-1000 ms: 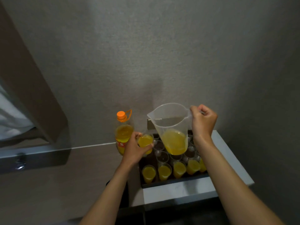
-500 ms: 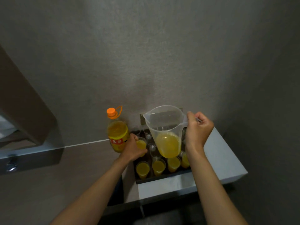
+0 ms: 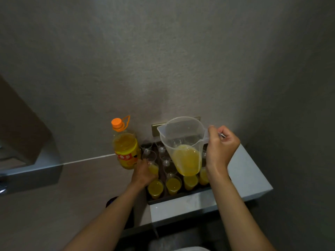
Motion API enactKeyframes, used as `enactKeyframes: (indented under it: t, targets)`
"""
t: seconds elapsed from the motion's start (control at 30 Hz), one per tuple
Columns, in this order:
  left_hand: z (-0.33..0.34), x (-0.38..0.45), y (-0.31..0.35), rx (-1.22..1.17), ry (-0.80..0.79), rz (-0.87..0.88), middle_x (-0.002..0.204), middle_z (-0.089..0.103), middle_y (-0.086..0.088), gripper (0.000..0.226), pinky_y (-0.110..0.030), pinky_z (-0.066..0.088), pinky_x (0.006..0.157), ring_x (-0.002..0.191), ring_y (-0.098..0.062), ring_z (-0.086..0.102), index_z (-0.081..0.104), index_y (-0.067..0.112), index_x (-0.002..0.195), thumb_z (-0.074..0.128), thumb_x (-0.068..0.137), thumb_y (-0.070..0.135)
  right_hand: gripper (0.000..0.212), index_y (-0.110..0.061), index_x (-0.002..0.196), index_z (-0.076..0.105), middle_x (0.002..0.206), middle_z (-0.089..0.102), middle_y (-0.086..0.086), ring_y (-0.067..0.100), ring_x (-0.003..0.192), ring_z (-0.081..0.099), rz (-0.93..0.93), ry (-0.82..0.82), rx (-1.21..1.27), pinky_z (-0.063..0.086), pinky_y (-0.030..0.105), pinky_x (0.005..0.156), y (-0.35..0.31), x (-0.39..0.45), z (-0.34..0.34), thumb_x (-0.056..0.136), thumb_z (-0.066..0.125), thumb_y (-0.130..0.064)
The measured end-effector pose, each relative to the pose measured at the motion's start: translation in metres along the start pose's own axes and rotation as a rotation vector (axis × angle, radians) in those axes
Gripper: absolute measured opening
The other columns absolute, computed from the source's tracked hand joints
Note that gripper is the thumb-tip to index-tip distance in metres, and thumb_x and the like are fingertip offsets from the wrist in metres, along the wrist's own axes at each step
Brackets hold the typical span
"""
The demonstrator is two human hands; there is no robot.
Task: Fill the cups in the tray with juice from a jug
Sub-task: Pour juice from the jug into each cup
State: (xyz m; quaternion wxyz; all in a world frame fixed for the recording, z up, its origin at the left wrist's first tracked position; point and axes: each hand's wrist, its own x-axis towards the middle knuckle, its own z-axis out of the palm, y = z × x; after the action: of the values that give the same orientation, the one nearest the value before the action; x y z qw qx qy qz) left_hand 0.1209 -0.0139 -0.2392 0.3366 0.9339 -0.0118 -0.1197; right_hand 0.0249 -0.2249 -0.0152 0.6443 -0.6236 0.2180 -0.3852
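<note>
Four filled cups line the near edge of the tray on our counter. Our right hand grips the jug handle, holding it upright above the tray, part full. Our left hand wraps a filled cup at the tray's left side, beside the bottle.

1. One clear jug, part full of orange juice.
2. One juice bottle with an orange cap, beside the tray's left edge.
3. One dark tray.
4. Five filled cups show: four along the tray's near edge, one behind them at its left edge.
5. Empty cups farther back: several, partly hidden, no sure count.
6. Two hands: left hand, right hand.
</note>
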Motion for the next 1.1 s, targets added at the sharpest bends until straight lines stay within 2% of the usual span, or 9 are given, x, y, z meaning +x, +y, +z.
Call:
enactKeyframes:
  t: [0.07, 0.17, 0.27, 0.43, 0.6, 0.77, 0.87, 1.0, 1.1]
  targets:
    - [0.007, 0.003, -0.006, -0.014, 0.022, -0.02, 0.11, 0.06, -0.009, 0.07, -0.037, 0.053, 0.078, 0.101, -0.028, 0.061, 0.057, 0.016, 0.108, 0.084, 0.051, 0.048, 0.045, -0.015, 0.055, 0.041, 0.048, 0.037, -0.01, 0.008, 0.048, 0.034, 0.002, -0.006, 0.003, 0.037, 0.019, 0.046, 0.002, 0.0, 0.001, 0.091, 0.065, -0.002]
    - [0.003, -0.007, 0.007, -0.044, 0.055, -0.006, 0.108, 0.058, -0.013, 0.062, -0.034, 0.044, 0.072, 0.099, -0.031, 0.058, 0.053, 0.011, 0.106, 0.091, 0.059, 0.028, 0.044, -0.015, 0.055, 0.042, 0.048, 0.038, -0.01, 0.008, 0.048, 0.034, 0.008, -0.007, 0.002, 0.038, 0.019, 0.047, 0.004, 0.002, 0.002, 0.09, 0.065, -0.001]
    - [0.005, -0.005, 0.01, -0.053, 0.057, -0.018, 0.107, 0.056, -0.015, 0.063, -0.032, 0.035, 0.068, 0.098, -0.033, 0.056, 0.051, 0.009, 0.104, 0.092, 0.059, 0.024, 0.045, -0.014, 0.055, 0.04, 0.047, 0.036, -0.012, 0.006, 0.047, 0.033, 0.0, -0.006, -0.003, 0.037, 0.018, 0.047, 0.006, 0.004, 0.003, 0.09, 0.064, 0.001]
    - [0.012, -0.001, 0.009, -0.044, 0.053, -0.027, 0.111, 0.055, -0.014, 0.071, -0.032, 0.038, 0.069, 0.1, -0.032, 0.056, 0.05, 0.009, 0.108, 0.094, 0.055, 0.028, 0.047, -0.015, 0.055, 0.039, 0.046, 0.035, -0.014, 0.004, 0.047, 0.032, -0.001, -0.003, -0.004, 0.037, 0.015, 0.047, 0.007, 0.006, 0.003, 0.09, 0.064, 0.002]
    - [0.015, 0.001, 0.007, -0.04, 0.07, -0.027, 0.115, 0.056, -0.011, 0.079, -0.038, 0.05, 0.078, 0.104, -0.03, 0.056, 0.05, 0.013, 0.11, 0.098, 0.05, 0.034, 0.046, -0.014, 0.055, 0.04, 0.047, 0.036, -0.012, 0.006, 0.047, 0.033, 0.004, 0.0, -0.004, 0.037, 0.017, 0.047, 0.01, 0.009, 0.003, 0.091, 0.065, 0.002]
    - [0.011, 0.0, 0.014, 0.0, 0.049, -0.047, 0.111, 0.055, -0.012, 0.077, -0.038, 0.048, 0.075, 0.102, -0.033, 0.056, 0.048, 0.014, 0.104, 0.097, 0.05, 0.041, 0.044, -0.013, 0.056, 0.042, 0.047, 0.037, -0.012, 0.005, 0.047, 0.034, 0.016, 0.002, -0.014, 0.037, 0.017, 0.047, 0.012, 0.01, 0.003, 0.091, 0.064, 0.001]
    - [0.01, -0.002, 0.018, 0.016, 0.046, -0.053, 0.114, 0.055, -0.013, 0.077, -0.038, 0.049, 0.077, 0.105, -0.033, 0.056, 0.05, 0.014, 0.106, 0.096, 0.051, 0.041, 0.042, -0.012, 0.056, 0.042, 0.047, 0.037, -0.011, 0.007, 0.047, 0.034, 0.018, 0.005, -0.014, 0.037, 0.02, 0.047, 0.013, 0.01, 0.001, 0.09, 0.064, 0.001]
    - [0.008, -0.007, 0.021, 0.012, 0.038, -0.063, 0.114, 0.054, -0.013, 0.073, -0.033, 0.04, 0.072, 0.106, -0.034, 0.055, 0.047, 0.015, 0.105, 0.095, 0.055, 0.039, 0.04, -0.01, 0.057, 0.043, 0.047, 0.037, -0.01, 0.01, 0.048, 0.035, 0.039, 0.009, -0.009, 0.038, 0.023, 0.047, 0.015, 0.01, -0.003, 0.09, 0.064, 0.0]
    - [0.005, -0.011, 0.03, 0.084, 0.059, -0.068, 0.123, 0.048, -0.01, 0.068, -0.034, 0.041, 0.074, 0.117, -0.033, 0.048, 0.048, 0.017, 0.111, 0.089, 0.064, 0.042, 0.04, -0.01, 0.057, 0.044, 0.048, 0.039, -0.009, 0.009, 0.048, 0.037, 0.045, 0.013, -0.008, 0.039, 0.022, 0.047, 0.016, 0.012, -0.006, 0.09, 0.064, 0.0]
